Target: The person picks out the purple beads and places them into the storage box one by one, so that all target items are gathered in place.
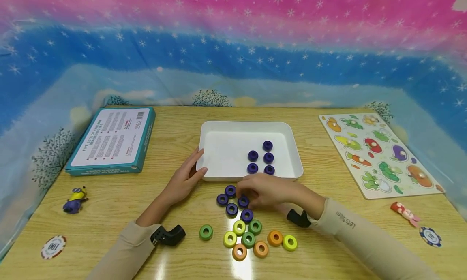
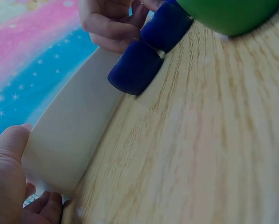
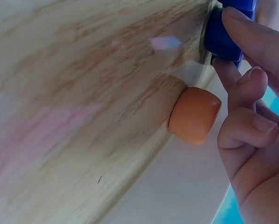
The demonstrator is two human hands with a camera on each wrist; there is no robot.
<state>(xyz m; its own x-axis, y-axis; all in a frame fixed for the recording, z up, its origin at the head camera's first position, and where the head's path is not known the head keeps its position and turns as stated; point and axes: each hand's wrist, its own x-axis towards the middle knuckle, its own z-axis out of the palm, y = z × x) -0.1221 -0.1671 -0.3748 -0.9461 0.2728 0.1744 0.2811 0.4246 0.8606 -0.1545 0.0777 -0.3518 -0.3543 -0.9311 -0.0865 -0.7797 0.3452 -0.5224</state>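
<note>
A white tray (image 1: 226, 150) lies on the table with several dark purple bead rings (image 1: 268, 161) in its right half. My left hand (image 1: 182, 182) holds the tray's near left corner, the thumb at the rim and the other fingers round the side. In front of the tray, my right hand (image 1: 268, 189) pinches a purple ring (image 3: 221, 39) between thumb and forefinger. More loose purple rings (image 1: 231, 214) cluster beside it on the table. Nearer to me lie green (image 1: 248, 245), yellow (image 1: 230, 244) and orange rings (image 1: 260, 254), with one green ring (image 1: 206, 237) off to the left.
A teal-edged box (image 1: 109, 140) lies at the back left, and a vegetable puzzle board (image 1: 359, 136) at the right. A minion figure (image 1: 74, 201) and a poker chip (image 1: 53, 247) lie on the left. On the right are a small red-and-white figure (image 1: 405, 213) and another chip (image 1: 430, 236).
</note>
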